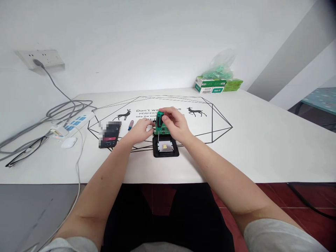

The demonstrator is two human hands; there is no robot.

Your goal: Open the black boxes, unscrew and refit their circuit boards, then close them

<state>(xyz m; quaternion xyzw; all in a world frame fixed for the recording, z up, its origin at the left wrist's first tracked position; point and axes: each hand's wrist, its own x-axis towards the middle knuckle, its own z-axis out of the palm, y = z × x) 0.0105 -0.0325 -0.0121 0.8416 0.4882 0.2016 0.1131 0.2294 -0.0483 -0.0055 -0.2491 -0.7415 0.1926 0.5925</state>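
Observation:
My right hand (176, 123) is closed around the handle of a green and black screwdriver (160, 119), held upright. Its thin shaft points down to the upper left of a black square plate (176, 154), which bears a silvery panel (168, 145) with a small pale yellow square (165, 146) on it. A green circuit board (165, 132) stands just behind the plate, partly hidden by my right hand and the screwdriver. At the board's left edge, the bent fingers of my left hand (141, 130) grip it. Exactly where the screwdriver tip touches is too small to make out.
Left of my hands lie a second small screwdriver (130, 125) and a phone (111, 134). Farther left are a power strip (78, 122), a white earbud case (69, 142), glasses (27, 152) and cables. Green and white boxes (210, 85) stand at the back right.

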